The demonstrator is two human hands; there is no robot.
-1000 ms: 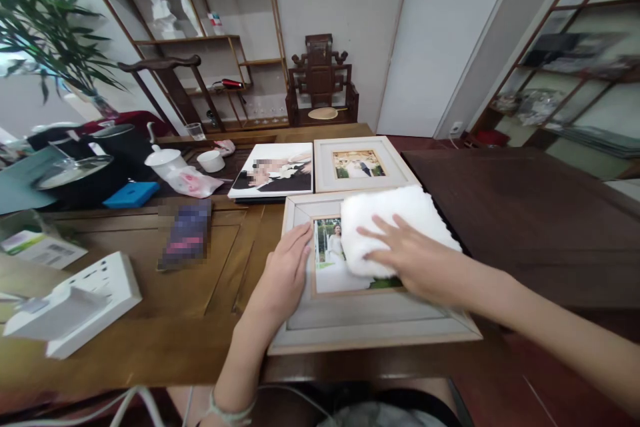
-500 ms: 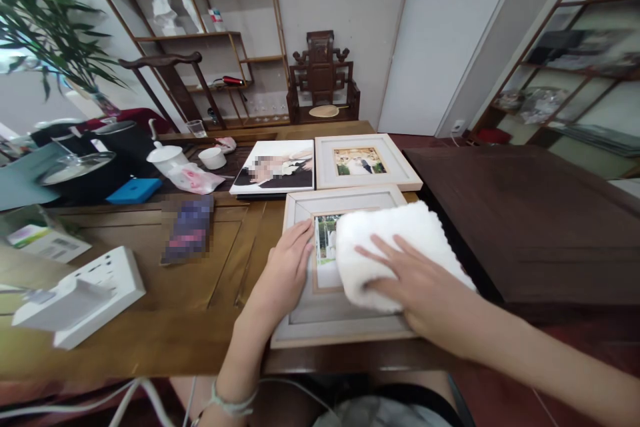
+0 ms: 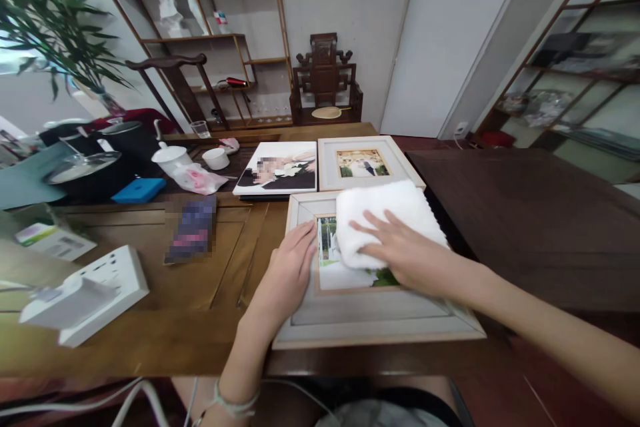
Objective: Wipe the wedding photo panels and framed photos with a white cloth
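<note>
Left hand [image 3: 286, 273] lies along the left border of the framed picture [image 3: 355, 312] beneath both hands, presumably to steady it on the table [image 3: 187, 297], while the right hand [image 3: 407, 250], well apart, bears on a folded white cloth [image 3: 383, 199], apparently to spread pressure. The left is flat and extended, clasping nothing; the right is splayed open over the cloth, any thumb pinch underneath being indeterminable. Beyond the hands lies a second framed picture [image 3: 363, 163].

Cloth [image 3: 403, 200] white; nearer picture frame [image 3: 370, 325] pale grey, tan-edged; tabletop [image 3: 200, 323] brown; flat box [image 3: 139, 191] blue.
</note>
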